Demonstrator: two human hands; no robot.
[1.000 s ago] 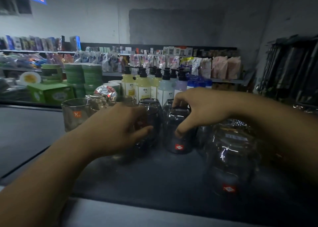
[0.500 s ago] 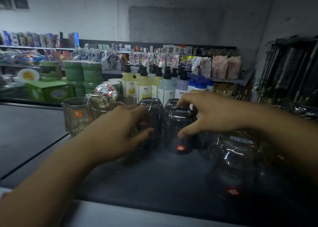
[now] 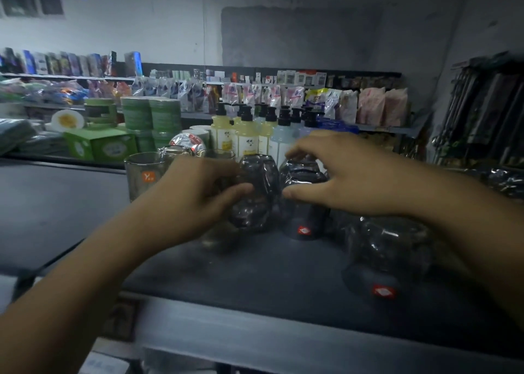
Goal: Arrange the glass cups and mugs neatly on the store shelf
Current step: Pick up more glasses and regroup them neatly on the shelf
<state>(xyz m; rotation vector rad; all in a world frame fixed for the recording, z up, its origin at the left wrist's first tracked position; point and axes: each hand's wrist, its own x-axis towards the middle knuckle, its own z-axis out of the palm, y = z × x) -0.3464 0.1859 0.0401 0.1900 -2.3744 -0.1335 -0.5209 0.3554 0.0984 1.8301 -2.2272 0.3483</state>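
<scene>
Head view: the left hand (image 3: 195, 200) curls its fingers (image 3: 221, 172) round a faceted dark cup (image 3: 256, 206), thumb pressed on the near wall, fingertips hidden behind the glass. Just beside it, the right hand (image 3: 348, 178) arches over a red-labelled dark cup (image 3: 302, 223), pinching it between thumb at the side and fingers bent over the top. Both cups stand on the dark shelf (image 3: 255, 268); blur hides whether they touch. A clear mug (image 3: 144, 175) stands left, another dark glass (image 3: 388, 254) right, pump bottles (image 3: 246, 138) behind.
</scene>
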